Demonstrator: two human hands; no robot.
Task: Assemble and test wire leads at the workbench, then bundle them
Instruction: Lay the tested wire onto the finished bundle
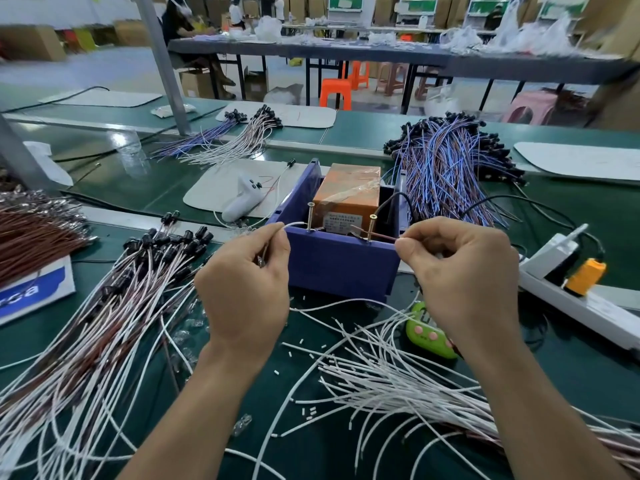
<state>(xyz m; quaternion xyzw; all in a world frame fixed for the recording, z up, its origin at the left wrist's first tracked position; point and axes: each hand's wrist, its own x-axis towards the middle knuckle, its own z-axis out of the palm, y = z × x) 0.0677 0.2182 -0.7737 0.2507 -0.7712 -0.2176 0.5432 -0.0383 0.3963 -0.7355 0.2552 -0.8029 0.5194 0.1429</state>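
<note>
Testing at purple test box [343, 268], mid-worktop [571, 368]: left hand [242, 289] fingers pinch white lead end [295, 224] at left screw [309, 216]; right hand [464, 278] fingers pinch brown lead end [382, 236] at right screw [372, 226]. Best: hold both bare tips firmly touching together.

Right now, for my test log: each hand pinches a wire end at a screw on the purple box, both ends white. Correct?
Not quite. In the head view, the left hand pinches a white wire end at a screw on the purple box, but the right hand pinches a brown wire end.
</note>
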